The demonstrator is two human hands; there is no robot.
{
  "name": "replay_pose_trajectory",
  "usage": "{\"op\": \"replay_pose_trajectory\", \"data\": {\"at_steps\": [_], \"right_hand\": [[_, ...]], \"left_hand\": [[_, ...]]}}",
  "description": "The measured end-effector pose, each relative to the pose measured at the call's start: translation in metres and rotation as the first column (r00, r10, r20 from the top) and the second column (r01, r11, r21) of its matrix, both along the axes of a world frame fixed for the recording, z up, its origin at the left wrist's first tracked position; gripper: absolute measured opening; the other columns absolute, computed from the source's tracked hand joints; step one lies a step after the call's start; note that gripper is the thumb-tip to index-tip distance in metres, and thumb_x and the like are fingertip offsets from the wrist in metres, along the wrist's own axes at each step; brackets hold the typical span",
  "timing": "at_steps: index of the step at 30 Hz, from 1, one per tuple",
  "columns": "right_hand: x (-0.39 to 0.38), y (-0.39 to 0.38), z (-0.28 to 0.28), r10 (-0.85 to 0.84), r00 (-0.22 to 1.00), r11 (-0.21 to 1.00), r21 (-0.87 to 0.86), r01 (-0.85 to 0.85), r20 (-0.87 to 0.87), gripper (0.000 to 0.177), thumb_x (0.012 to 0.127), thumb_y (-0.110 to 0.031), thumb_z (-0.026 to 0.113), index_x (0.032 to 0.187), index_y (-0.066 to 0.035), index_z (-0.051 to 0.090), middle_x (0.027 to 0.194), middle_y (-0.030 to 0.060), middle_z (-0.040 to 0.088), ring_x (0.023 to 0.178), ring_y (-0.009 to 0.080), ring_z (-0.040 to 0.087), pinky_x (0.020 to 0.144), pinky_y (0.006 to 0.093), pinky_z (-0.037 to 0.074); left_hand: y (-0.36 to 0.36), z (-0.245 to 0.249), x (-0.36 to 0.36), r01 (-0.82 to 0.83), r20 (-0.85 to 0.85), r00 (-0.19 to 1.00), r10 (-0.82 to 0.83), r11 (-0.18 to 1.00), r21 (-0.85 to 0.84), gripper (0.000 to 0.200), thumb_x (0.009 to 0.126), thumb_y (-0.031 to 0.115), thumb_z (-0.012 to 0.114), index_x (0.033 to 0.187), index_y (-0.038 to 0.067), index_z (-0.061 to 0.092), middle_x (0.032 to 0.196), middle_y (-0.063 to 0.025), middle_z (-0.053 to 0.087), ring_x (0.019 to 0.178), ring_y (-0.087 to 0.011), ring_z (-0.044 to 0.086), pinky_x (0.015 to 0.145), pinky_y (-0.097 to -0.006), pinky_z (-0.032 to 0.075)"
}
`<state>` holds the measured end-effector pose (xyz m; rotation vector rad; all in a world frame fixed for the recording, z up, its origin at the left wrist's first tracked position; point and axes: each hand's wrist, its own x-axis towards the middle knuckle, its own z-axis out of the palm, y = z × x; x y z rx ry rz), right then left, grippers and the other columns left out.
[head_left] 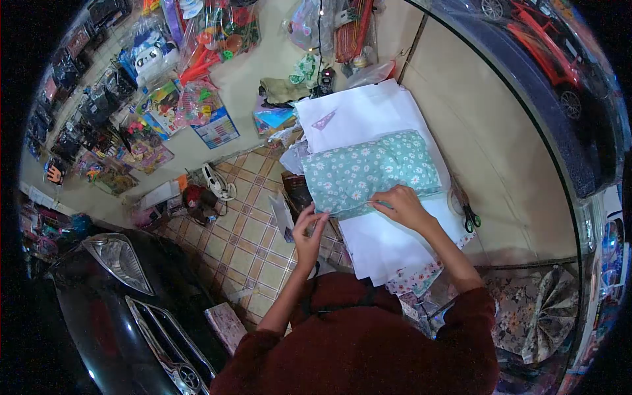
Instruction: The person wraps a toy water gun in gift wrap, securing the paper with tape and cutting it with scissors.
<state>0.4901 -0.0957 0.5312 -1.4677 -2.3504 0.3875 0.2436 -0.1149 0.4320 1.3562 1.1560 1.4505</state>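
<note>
The left hand (308,230) pinches the near left corner of a green, daisy-printed package (368,172), thumb and finger closed on its edge. The right hand (400,207) is also at the near edge, further right, its thumb and fingertips drawn together there; whether they hold the covering or something thin along it cannot be made out. The package lies at a slant across large white sheets (375,240), which show beyond it and on its near side. On the far part of the sheets is a small purple piece (324,120). Scissors with black and green handles (471,218) lie just right of the sheets. Floral paper (416,276) sticks out from under the near end. Left of the sheets is the tiled floor (247,227); bagged toys (197,105) hang on the wall beyond.
</note>
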Motion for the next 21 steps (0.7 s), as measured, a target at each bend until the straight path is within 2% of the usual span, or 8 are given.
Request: {"op": "replay_pose_trajectory", "data": {"at_steps": [3,5,9,11,17,20,21], "right_hand": [[-0.002,-0.001,0.003,-0.016,1.0,1.0,-0.006,0.016,0.022,0.022,0.087,-0.032,0.06,0.083,-0.012,0.069,0.063,0.0136,0.061,0.06,0.034,0.061,0.063,0.0442,0.048],[-0.003,-0.001,0.003,-0.018,0.998,1.0,-0.01,0.019,0.053,0.023,0.087,-0.032,0.06,0.083,-0.011,0.069,0.064,0.0124,0.063,0.061,0.0332,0.061,0.067,0.0436,0.048],[-0.002,-0.002,-0.003,0.013,0.999,0.999,0.035,-0.015,0.052,0.025,0.087,-0.033,0.06,0.082,-0.009,0.069,0.075,0.0083,0.066,0.073,0.0281,0.062,0.08,0.0406,0.045],[0.0,0.0,-0.009,0.035,0.998,0.995,0.088,-0.04,0.054,0.026,0.086,-0.033,0.061,0.082,-0.009,0.069,0.081,0.0065,0.066,0.081,0.0257,0.061,0.085,0.0398,0.042],[0.004,0.013,-0.016,0.038,0.998,0.999,0.031,-0.037,-0.054,0.028,0.082,-0.035,0.066,0.08,-0.007,0.068,0.082,0.0065,0.06,0.086,0.0254,0.057,0.081,0.0402,0.041],[0.001,0.01,-0.014,0.042,0.996,0.947,0.315,-0.065,0.077,0.028,0.079,-0.034,0.071,0.075,-0.007,0.065,0.08,0.0055,0.059,0.082,0.0221,0.055,0.076,0.0357,0.039],[0.002,0.011,-0.016,0.028,0.996,0.952,0.303,-0.053,0.087,0.03,0.079,-0.036,0.07,0.075,-0.007,0.065,0.08,0.0054,0.059,0.082,0.0219,0.056,0.076,0.036,0.039]], "left_hand": [[-0.005,-0.01,0.004,0.007,0.039,0.999,-0.004,0.997,-0.077,0.013,0.077,0.004,0.074,0.087,0.0,0.066,0.102,-0.0116,0.063,0.097,-0.0197,0.059,0.087,-0.0302,0.043],[-0.006,-0.014,0.012,-0.013,0.123,0.992,0.024,0.996,-0.089,0.021,0.078,0.002,0.073,0.094,0.0,0.059,0.095,-0.0073,0.06,0.089,-0.0158,0.058,0.082,-0.0275,0.044],[-0.003,-0.013,0.021,-0.048,0.329,0.94,0.088,0.99,-0.13,0.039,0.079,-0.001,0.072,0.108,0.001,0.045,0.085,-0.0027,0.054,0.078,-0.0086,0.053,0.072,-0.0223,0.042],[0.003,-0.014,0.02,-0.043,0.321,0.943,0.09,0.988,-0.15,0.042,0.08,-0.002,0.07,0.111,0.002,0.042,0.085,-0.003,0.053,0.075,-0.0065,0.051,0.068,-0.0201,0.04],[0.006,-0.014,0.023,-0.082,0.229,0.968,0.099,0.993,-0.082,0.036,0.086,0.001,0.065,0.112,0.002,0.04,0.078,-0.0011,0.053,0.068,-0.0042,0.046,0.061,-0.018,0.036],[0.005,-0.013,0.024,-0.098,0.244,0.962,0.119,0.99,-0.097,0.033,0.09,0.004,0.061,0.113,0.002,0.037,0.075,-0.0009,0.054,0.065,-0.004,0.045,0.059,-0.0179,0.035],[0.005,-0.013,0.024,-0.099,0.263,0.957,0.125,0.989,-0.113,0.033,0.091,0.005,0.06,0.114,0.003,0.037,0.073,-0.0009,0.054,0.064,-0.0039,0.044,0.059,-0.018,0.034]]}}
